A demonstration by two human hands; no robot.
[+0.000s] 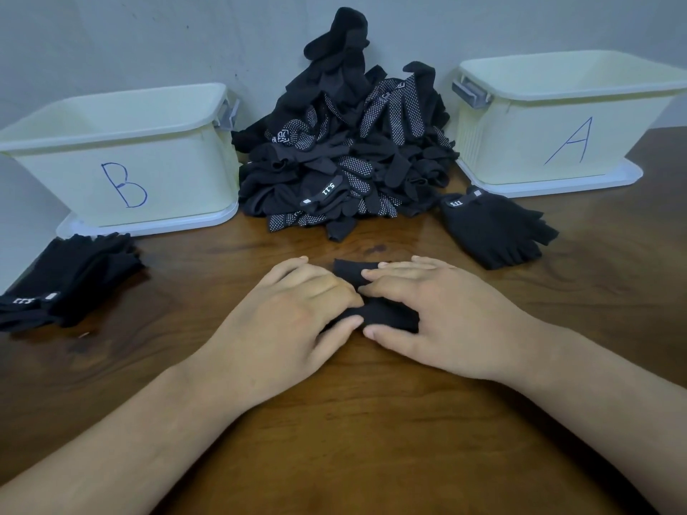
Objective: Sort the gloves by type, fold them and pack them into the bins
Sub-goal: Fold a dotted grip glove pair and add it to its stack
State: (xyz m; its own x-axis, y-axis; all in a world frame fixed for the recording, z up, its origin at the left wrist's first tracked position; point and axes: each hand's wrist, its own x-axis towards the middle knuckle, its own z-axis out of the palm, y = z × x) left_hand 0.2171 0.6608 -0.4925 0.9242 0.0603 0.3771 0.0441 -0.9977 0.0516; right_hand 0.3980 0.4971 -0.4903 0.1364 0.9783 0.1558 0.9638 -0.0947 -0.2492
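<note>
Head view: a person sits at a brown wooden table (371, 440) with both forearms reaching in from the near edge. The left hand (293, 314) and the right hand (435, 314) meet at the middle of the table on 1 black glove (388, 314), which lies flat on the wood and is mostly covered by them. The left hand's fingers lie close together and slightly bent, pressing down on the glove, with the thumb spread apart along the glove's near edge. The right hand's fingers are straight and together, pointing left across the glove and pressing it flat, its thumb likewise spread toward the near edge. The fingertips of the 2 hands nearly touch. A short end of the glove shows beyond the knuckles on the far side.

Behind the hands, a large heap of black gloves (342, 154) leans against the grey wall (148, 39); some show white grip dots, others a small "5.11" label. To its left stands a cream plastic bin marked B (126, 154), and to its right a matching bin marked A (557, 124); each sits on a white lid.

In front of bin B lies a stack of black gloves (67, 280). In front of bin A lies a stack of fingerless black gloves (494, 228).
</note>
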